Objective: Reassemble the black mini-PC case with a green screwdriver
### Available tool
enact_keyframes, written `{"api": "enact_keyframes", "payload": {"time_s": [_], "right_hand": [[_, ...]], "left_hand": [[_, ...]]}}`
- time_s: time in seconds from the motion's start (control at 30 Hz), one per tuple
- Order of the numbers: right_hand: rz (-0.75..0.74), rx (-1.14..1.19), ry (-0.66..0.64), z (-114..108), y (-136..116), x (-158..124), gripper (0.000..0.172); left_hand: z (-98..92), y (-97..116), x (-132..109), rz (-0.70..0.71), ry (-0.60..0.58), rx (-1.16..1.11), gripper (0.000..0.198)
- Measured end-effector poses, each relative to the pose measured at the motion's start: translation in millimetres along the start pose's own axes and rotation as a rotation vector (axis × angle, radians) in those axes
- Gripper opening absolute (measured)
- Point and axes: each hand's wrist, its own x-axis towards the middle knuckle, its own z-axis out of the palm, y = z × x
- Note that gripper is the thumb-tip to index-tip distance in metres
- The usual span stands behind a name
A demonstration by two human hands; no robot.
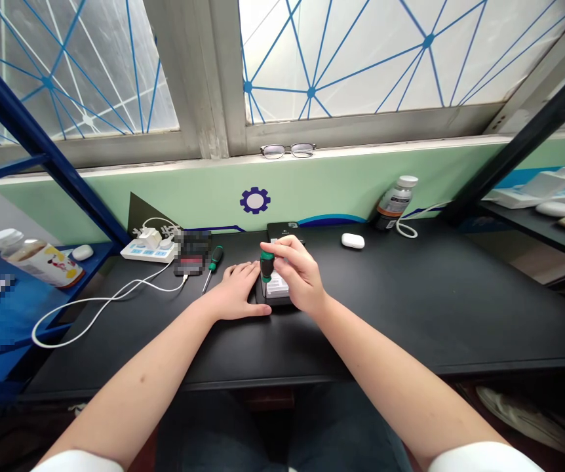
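My right hand (296,272) is closed round the green and black handle of a screwdriver (266,264) held upright, tip down on a small white and black device (277,290) on the black desk (410,295). My left hand (236,296) lies flat beside the device, fingers stretched out and pressed against its left edge. A second green-handled screwdriver (212,265) lies on the desk to the left of my left hand.
A white power strip (147,249) with a white cable (100,301) sits at the back left beside a blurred object. A white earbud case (352,240), a bottle (394,202) and a black box (282,229) stand at the back. Glasses (287,151) rest on the window sill. Blue shelving stands on both sides.
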Motion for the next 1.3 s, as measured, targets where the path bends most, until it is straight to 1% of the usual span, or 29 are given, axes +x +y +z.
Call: {"api": "enact_keyframes", "payload": {"time_s": [0.07, 0.23, 0.37, 0.43, 0.5, 0.6, 0.73, 0.8, 0.87, 0.97, 1.03, 1.07, 1.13, 1.2, 1.23, 1.27, 1.3], "right_hand": [[0.025, 0.035, -0.001, 0, 1, 1, 0.029], [0.074, 0.057, 0.016, 2, 2, 2, 0.02], [0.161, 0.271, -0.021, 6, 2, -1, 0.017], [0.186, 0.315, -0.035, 7, 2, -2, 0.019], [0.16, 0.259, -0.009, 8, 3, -3, 0.023], [0.051, 0.115, 0.025, 7, 4, -3, 0.028], [-0.047, 0.029, -0.034, 5, 4, -1, 0.015], [-0.081, -0.01, -0.034, 5, 4, 0, 0.013], [-0.118, -0.087, -0.011, 5, 4, 1, 0.015], [-0.158, -0.189, 0.032, 4, 5, 1, 0.021], [-0.162, -0.204, 0.055, 1, 6, 1, 0.022], [-0.145, -0.208, 0.081, -1, 7, 2, 0.022], [-0.048, -0.245, 0.189, -11, 12, 6, 0.021], [0.125, -0.36, 0.337, -26, 20, 12, 0.019], [0.217, -0.461, 0.373, -35, 25, 15, 0.019], [0.303, -0.581, 0.336, -44, 30, 18, 0.017], [0.397, -0.696, 0.233, -52, 36, 20, 0.017]], "left_hand": [[-0.7, 0, 0, -0.004, -0.005, 0.001, 0.1], [-2.0, 1, 0, -0.016, -0.025, 0.01, 0.101], [-2.7, 2, 0, -0.02, -0.029, -0.001, 0.103], [-3.0, 3, 0, -0.018, -0.026, -0.007, 0.101], [-3.2, 4, 0, -0.014, -0.02, -0.014, 0.1], [-3.0, 3, -1, -0.019, -0.005, -0.033, 0.099], [-0.6, 1, -1, -0.015, 0.015, -0.045, 0.1], [2.1, 1, 2, 0.015, 0.041, -0.05, 0.103], [5.5, 4, 5, 0.054, 0.067, -0.07, 0.103], [9.9, 9, 10, 0.111, 0.045, -0.093, 0.095], [11.3, 12, 11, 0.105, 0.052, -0.089, 0.092], [11.6, 13, 11, 0.085, 0.062, -0.086, 0.094], [11.7, 14, 10, 0.035, 0.083, -0.086, 0.102], [11.5, 13, 9, 0.007, 0.109, -0.096, 0.108], [11.5, 12, 8, 0.009, 0.128, -0.102, 0.109], [11.4, 11, 7, 0.017, 0.152, -0.108, 0.109], [11.3, 9, 6, 0.023, 0.182, -0.116, 0.108]]}}
